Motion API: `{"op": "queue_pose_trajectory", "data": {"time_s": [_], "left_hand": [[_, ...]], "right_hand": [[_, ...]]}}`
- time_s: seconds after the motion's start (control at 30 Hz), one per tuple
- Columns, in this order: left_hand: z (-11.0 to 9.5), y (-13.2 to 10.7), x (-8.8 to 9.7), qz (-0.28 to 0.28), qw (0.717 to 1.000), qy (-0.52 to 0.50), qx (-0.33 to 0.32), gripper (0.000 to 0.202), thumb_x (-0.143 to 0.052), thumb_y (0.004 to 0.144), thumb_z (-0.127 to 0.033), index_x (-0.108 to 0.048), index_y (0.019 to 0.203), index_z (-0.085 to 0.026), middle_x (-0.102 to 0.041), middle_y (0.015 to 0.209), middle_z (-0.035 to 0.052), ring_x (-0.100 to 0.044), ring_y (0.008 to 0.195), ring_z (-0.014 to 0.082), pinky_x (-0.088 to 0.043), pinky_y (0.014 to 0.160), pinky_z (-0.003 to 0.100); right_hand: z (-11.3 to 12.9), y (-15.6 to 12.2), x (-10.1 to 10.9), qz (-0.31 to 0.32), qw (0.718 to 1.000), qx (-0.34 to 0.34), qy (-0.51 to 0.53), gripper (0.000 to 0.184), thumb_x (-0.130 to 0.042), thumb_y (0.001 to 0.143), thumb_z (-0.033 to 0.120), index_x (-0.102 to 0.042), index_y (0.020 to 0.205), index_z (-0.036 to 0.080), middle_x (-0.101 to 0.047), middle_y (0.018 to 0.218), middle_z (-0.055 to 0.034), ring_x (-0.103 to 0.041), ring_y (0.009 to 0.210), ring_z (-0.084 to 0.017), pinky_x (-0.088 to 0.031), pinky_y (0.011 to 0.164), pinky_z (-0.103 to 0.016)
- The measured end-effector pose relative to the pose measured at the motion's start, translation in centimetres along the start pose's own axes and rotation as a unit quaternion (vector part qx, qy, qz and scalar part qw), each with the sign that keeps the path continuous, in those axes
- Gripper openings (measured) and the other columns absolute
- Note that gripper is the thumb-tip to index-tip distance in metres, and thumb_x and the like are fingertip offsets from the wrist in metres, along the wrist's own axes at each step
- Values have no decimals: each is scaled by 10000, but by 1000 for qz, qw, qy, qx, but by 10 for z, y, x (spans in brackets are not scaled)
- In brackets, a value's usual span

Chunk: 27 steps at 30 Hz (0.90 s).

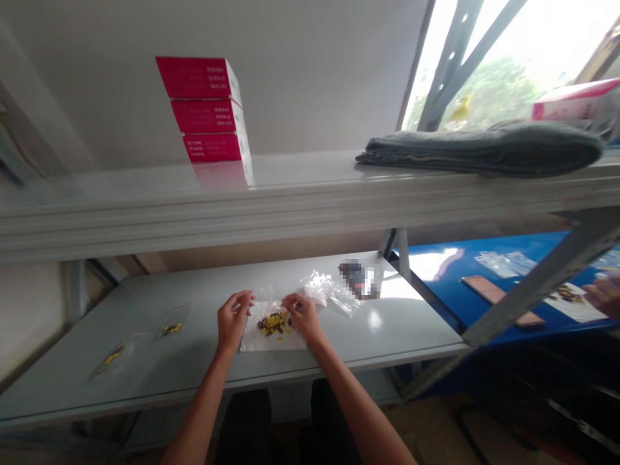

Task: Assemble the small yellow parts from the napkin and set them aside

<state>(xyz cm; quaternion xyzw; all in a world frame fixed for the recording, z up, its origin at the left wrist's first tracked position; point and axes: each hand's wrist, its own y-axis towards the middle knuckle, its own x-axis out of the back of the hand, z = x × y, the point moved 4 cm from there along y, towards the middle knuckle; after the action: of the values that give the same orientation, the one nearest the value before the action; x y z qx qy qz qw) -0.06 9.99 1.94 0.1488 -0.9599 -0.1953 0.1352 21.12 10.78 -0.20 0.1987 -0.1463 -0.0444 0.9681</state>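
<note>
A pile of yellow and dark brown capsules or tablets [276, 321] lies on a white sheet of paper [252, 342] between my hands. My left hand [233, 318] is over the sheet's left edge, its fingers bent and slightly apart, with nothing visible in them. At the upper right of the pile, my right hand [303, 316] has its thumb and fingers drawn together. Whatever they may pinch is too small to make out. Faint clear plastic [266, 292] shows just behind the sheet, between the hands.
Crumpled clear bags [320, 287] lie right of my hands, beside a blurred dark item [358, 278]. Two small bags with yellow pieces, one nearer [113, 355] and one farther [172, 328], rest leftward. An upper shelf [300, 200] holds pink boxes [208, 110] and folded cloth [479, 148]. Another person's hand [603, 297] is at right.
</note>
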Motion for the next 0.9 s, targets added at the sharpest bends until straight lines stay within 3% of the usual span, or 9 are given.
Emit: {"op": "queue_pose_trajectory", "data": {"time_s": [0.1, 0.17, 0.27, 0.33, 0.57, 0.67, 0.73, 0.8, 0.9], "left_hand": [[9, 0, 25, -14, 984, 163, -69, 287, -523, 913, -386, -695, 976, -166, -720, 1021, 120, -668, 908, 236, -548, 748, 331], [18, 0, 50, -35, 945, 309, -104, 264, -509, 883, -288, -702, 1018, -167, -702, 1058, 134, -634, 1022, 280, -517, 887, 403], [36, 0, 88, -92, 881, 457, -79, 309, -504, 825, -180, -701, 1062, -152, -686, 1147, 162, -594, 1130, 322, -451, 991, 459], [47, -2, 104, -99, 861, 497, -42, 308, -513, 817, -178, -710, 1053, -153, -705, 1125, 165, -618, 1093, 322, -460, 967, 448], [51, -12, 101, -83, 854, 514, -19, 338, -486, 868, -167, -725, 1107, -172, -750, 1020, 146, -669, 942, 309, -489, 813, 398], [49, -15, 99, -84, 863, 497, -29, 347, -469, 874, -136, -736, 1091, -182, -751, 1018, 134, -665, 938, 299, -488, 796, 383], [49, -15, 99, -79, 868, 490, -37, 343, -468, 875, -123, -744, 1072, -182, -752, 1015, 129, -659, 950, 297, -484, 806, 378], [47, -15, 97, -66, 870, 487, -47, 321, -477, 884, -130, -750, 1046, -181, -752, 1005, 127, -653, 958, 300, -479, 822, 378], [43, -16, 93, -49, 868, 491, -59, 295, -485, 896, -149, -751, 1022, -170, -749, 991, 130, -641, 964, 312, -469, 832, 384]], "right_hand": [[3, -1, 7, -60, 996, -15, 59, 240, -548, 905, 366, -668, 859, 163, -750, 791, -63, -663, 682, -172, -488, 662, -263], [1, -3, 11, -102, 989, -34, 105, 277, -545, 917, 435, -622, 920, 169, -731, 707, -46, -661, 626, -172, -497, 637, -263], [-4, -5, 19, -170, 971, -69, 150, 342, -580, 895, 512, -544, 988, 185, -715, 654, -26, -636, 545, -163, -491, 578, -253], [-9, -6, 24, -218, 958, -92, 160, 385, -606, 875, 539, -500, 1013, 195, -711, 637, -16, -615, 495, -157, -473, 535, -242], [-9, -16, 37, -327, 933, -112, 98, 355, -547, 923, 559, -457, 992, 222, -648, 553, 35, -553, 419, -148, -409, 493, -224], [3, -22, 35, -308, 949, -58, -37, 284, -489, 971, 492, -504, 980, 208, -605, 538, 39, -548, 460, -154, -429, 562, -248], [16, -21, 30, -262, 951, 13, -163, 236, -454, 988, 402, -560, 953, 195, -644, 645, -21, -603, 607, -184, -466, 670, -290], [28, -15, 24, -194, 936, 90, -278, 229, -431, 984, 298, -625, 1017, 179, -698, 903, -112, -638, 904, -238, -472, 855, -360], [33, 2, 21, -105, 900, 133, -402, 370, -426, 976, 218, -594, 1305, 198, -554, 1384, -159, -410, 1355, -309, -298, 1109, -508]]}}
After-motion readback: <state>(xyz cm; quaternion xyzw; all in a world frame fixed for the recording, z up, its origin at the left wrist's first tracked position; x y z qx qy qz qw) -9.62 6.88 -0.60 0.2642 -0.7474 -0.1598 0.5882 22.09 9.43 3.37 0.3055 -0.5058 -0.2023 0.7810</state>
